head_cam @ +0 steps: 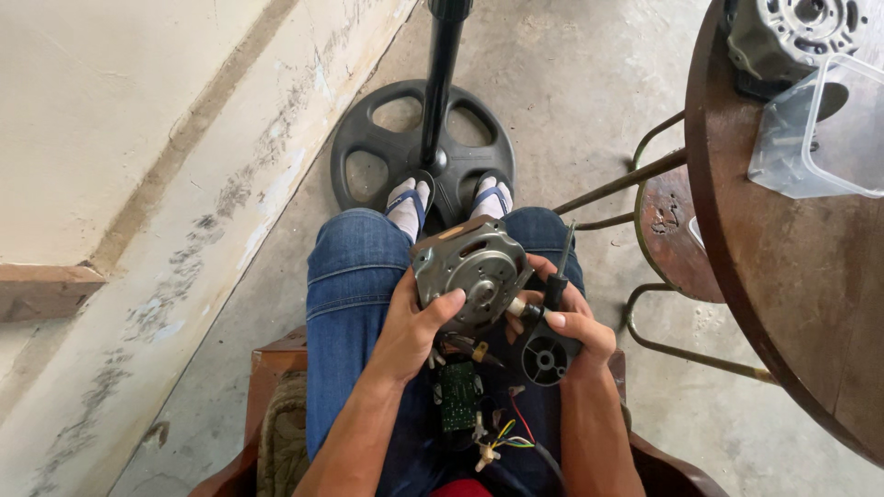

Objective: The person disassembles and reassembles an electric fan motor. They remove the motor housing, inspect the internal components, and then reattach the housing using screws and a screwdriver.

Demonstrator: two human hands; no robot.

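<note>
Left hand (410, 322) cradles the round grey metal fan motor housing (471, 269) over the lap, thumb on its face to steady it, while right hand (571, 327), just beside, grips a black-handled screwdriver (555, 285) and a black round plastic part (543, 357); green circuit board (458, 396) hangs below on wires.

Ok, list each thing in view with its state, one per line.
Fan motor: bare metal, out of its housing, held over the lap by the left hand.
Screwdriver: gripped in the right hand, shaft pointing up.
Circuit board: loose on the lap, wires attached.
Plastic tub: lidless, on the table.
Fan stand: upright on the floor.
</note>
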